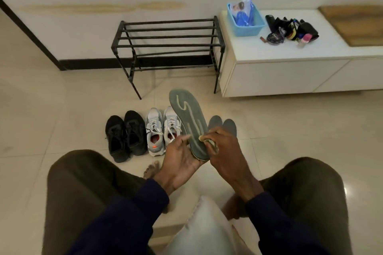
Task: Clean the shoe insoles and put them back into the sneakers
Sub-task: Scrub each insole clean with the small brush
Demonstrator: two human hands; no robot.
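Note:
My left hand [179, 155] holds a grey-green insole [187, 118] by its heel end, toe pointing up and away. My right hand [224, 151] presses a small crumpled cloth [209, 143] against the lower part of that insole. Two more grey insoles [224, 125] lie on the floor just behind my right hand, partly hidden by it. A pair of grey-white sneakers [162, 130] stands on the tiles left of the held insole. A pair of black sneakers [125, 134] stands further left.
A black metal shoe rack [167, 47] stands against the wall. To its right a low white cabinet [290, 68] carries a blue basket [245, 20] and shoe-care items [290, 30]. My knees frame the view, with a pale bag [199, 227] between them.

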